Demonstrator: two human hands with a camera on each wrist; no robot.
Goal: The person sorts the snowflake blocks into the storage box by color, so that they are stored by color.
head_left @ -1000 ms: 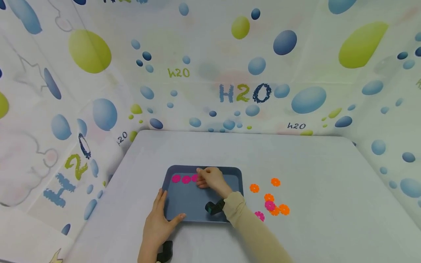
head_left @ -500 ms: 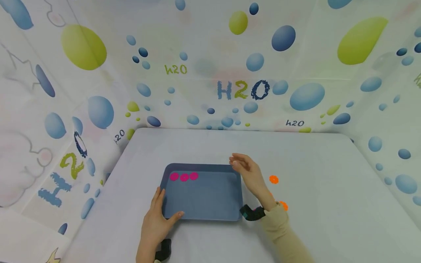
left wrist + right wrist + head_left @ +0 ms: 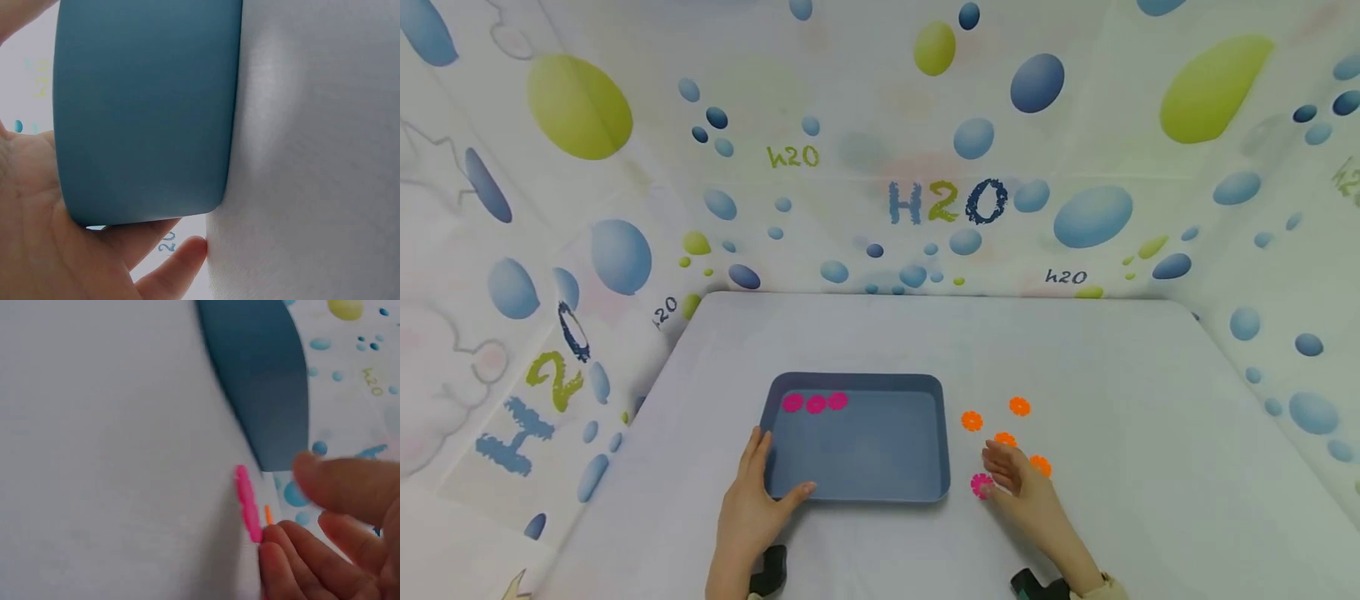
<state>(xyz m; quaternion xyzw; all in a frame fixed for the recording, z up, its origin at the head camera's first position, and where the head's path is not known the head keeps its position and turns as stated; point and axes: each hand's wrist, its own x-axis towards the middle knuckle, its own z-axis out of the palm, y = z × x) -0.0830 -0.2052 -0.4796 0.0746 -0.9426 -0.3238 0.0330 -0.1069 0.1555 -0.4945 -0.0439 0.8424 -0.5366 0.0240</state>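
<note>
A shallow blue-grey tray (image 3: 857, 450) rests on the white table, with 3 pink flower-shaped pieces (image 3: 816, 404) in a row along its back left. My left hand (image 3: 752, 500) holds the tray's near left corner, thumb on the front rim and fingers along the left side. To the right of the tray, my right hand (image 3: 1030, 500) reaches down at a loose pink flower-shaped piece (image 3: 979, 485), its thumb and fingers parted. In the right wrist view this pink piece (image 3: 249, 503) appears edge-on, right at the fingertips. Part of the loose group is hidden behind the right hand.
Several orange flower-shaped pieces (image 3: 972, 421) lie on the table (image 3: 1120, 400) right of the tray, some partly behind the right hand. A wall sheet (image 3: 865, 92) printed with blue and green ovals surrounds the table at the back and sides.
My right hand has left the third pink piece in the tray's back row and travelled right and towards me, to the loose pieces. My left hand keeps its place on the tray.
</note>
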